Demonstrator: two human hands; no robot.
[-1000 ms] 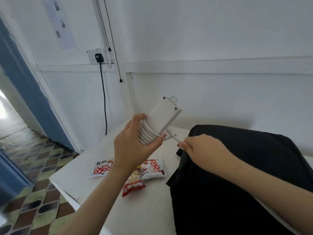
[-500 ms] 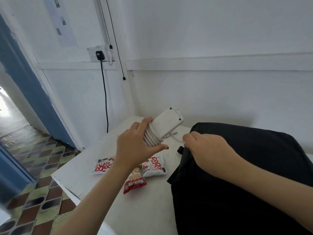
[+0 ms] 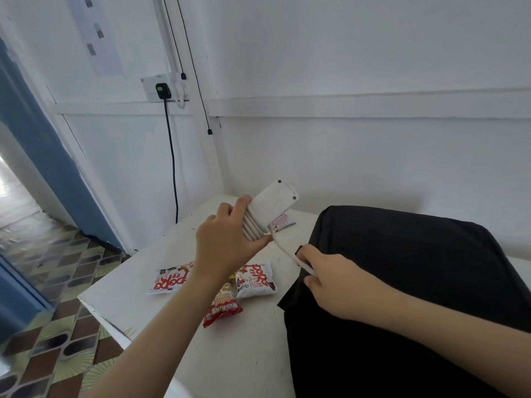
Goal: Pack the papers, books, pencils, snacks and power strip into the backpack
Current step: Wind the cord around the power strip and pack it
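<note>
Your left hand (image 3: 227, 245) grips the power strip (image 3: 273, 203); right hand (image 3: 330, 280) pinches the cord (image 3: 284, 248), just pulled toward the backpack (image 3: 402, 282). Nearly packable.

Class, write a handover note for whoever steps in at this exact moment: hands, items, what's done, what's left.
Left hand grips the white rectangular power strip, its white cord mostly wound round it.
Right hand pinches the cord's loose end.
Four snack packets lie on the white table beside the black fabric backpack.
Papers, books, pencils: not in view.
Packed so far: cannot tell.
Left: finish winding, pack strip and snacks.
</note>
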